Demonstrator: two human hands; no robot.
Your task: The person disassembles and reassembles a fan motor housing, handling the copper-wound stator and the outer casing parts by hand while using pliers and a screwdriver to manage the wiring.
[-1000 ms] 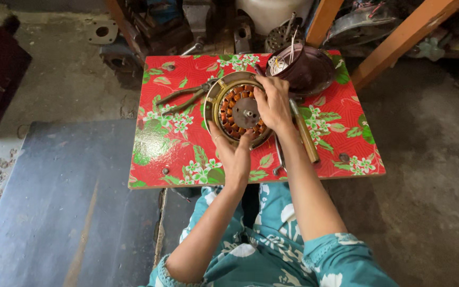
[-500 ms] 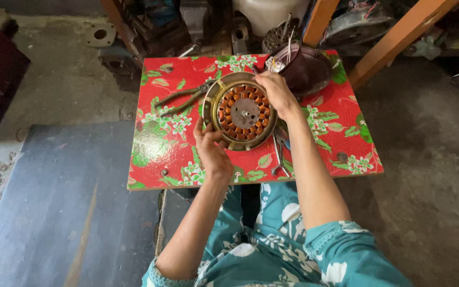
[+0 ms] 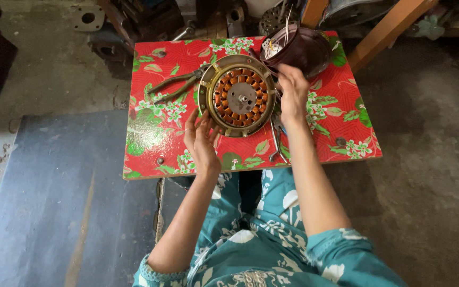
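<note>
Setting: rough concrete floor is seen around a small bench covered in red cloth with a green and white flower print; a dark flat slab lies to the left.
Main item: a round motor stator with copper-coloured windings inside a brass-toned ring is laid flat at the middle of the bench.
Left hand: the left hand is held open, fingers spread, palm against the lower left rim of the stator; nothing is gripped.
Right hand: the right hand is placed at the right rim of the stator, fingers loosely curled; whether the rim is gripped cannot be told.
Nearby: green-handled pliers are laid just left of the stator; a dark round housing with loose wires is set at the far right corner; a thin metal tool is seen below the right hand.
Clothing: teal fabric with white flowers is worn.
</note>
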